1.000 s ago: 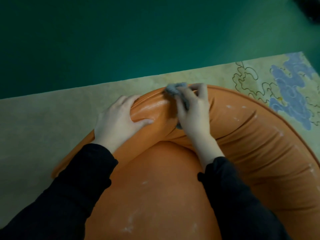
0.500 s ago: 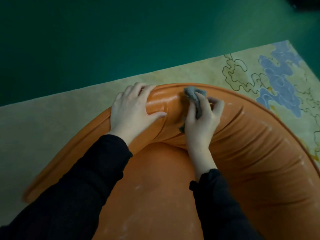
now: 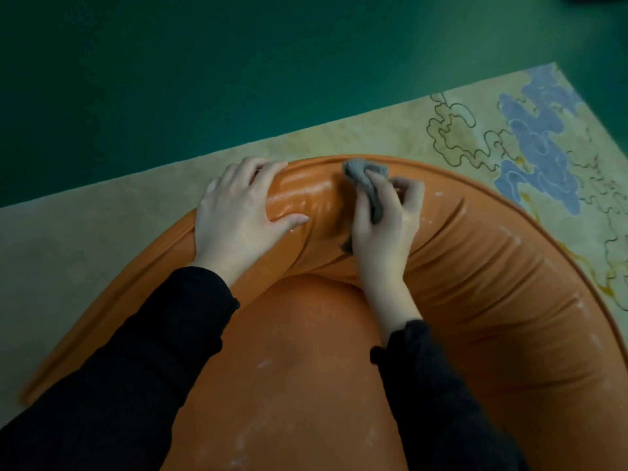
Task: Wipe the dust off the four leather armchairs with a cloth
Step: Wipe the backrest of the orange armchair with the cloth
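Green floor [image 3: 238, 62] fills the 12 o'clock side, and a patterned rug [image 3: 136, 215] lies under the orange leather armchair [image 3: 475, 283]. On its top roll the left hand [image 3: 238, 215] lies flat, fingers draped over, grasping nothing. Just toward 3 o'clock, the right hand [image 3: 384, 229] pinches a crumpled grey cloth [image 3: 363, 178] against the leather.

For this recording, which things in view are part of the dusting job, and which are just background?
In the job: orange leather armchair; grey cloth; right hand gripping it; left hand resting on the chair back.
Just there: patterned rug; green floor.
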`<state>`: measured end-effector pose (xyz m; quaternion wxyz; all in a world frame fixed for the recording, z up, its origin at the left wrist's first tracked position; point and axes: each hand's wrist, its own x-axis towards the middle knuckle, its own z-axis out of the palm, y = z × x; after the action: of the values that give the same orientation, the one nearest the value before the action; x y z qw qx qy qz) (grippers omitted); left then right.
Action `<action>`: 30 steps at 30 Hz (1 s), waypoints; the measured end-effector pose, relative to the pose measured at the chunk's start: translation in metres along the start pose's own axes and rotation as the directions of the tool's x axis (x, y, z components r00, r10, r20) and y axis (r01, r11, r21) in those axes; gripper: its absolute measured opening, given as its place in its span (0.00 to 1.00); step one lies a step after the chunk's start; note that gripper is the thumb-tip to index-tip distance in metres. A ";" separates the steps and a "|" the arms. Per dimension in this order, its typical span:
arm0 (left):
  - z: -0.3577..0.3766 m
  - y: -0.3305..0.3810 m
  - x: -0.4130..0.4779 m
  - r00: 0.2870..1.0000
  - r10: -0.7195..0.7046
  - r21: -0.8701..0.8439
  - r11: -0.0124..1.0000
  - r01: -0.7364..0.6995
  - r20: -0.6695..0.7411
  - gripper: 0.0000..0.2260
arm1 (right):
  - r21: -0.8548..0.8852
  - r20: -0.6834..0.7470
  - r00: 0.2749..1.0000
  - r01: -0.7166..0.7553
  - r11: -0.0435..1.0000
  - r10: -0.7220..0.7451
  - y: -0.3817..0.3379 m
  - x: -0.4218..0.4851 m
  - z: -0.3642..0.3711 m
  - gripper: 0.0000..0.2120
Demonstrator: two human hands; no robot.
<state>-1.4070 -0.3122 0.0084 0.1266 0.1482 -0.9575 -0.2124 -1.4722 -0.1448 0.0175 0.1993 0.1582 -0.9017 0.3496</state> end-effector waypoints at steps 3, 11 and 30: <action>0.000 0.001 0.000 1.000 -0.011 -0.008 1.000 0.011 0.009 0.32 | -0.001 0.011 0.999 -0.037 0.999 0.037 0.001 -0.006 0.007 0.11; -0.001 0.000 -0.001 1.000 0.001 -0.010 1.000 -0.001 0.000 0.32 | 0.014 -0.041 0.995 -0.088 0.996 0.088 0.000 -0.018 0.000 0.10; 0.023 0.045 0.021 0.990 0.140 0.039 0.989 -0.141 0.014 0.38 | -0.062 0.011 0.988 -0.152 0.987 0.153 0.010 -0.047 -0.006 0.12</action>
<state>-1.4435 -0.2721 0.0117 0.1331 0.0818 -0.9704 -0.1844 -1.4343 -0.1267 -0.0059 0.1696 0.0856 -0.9229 0.3350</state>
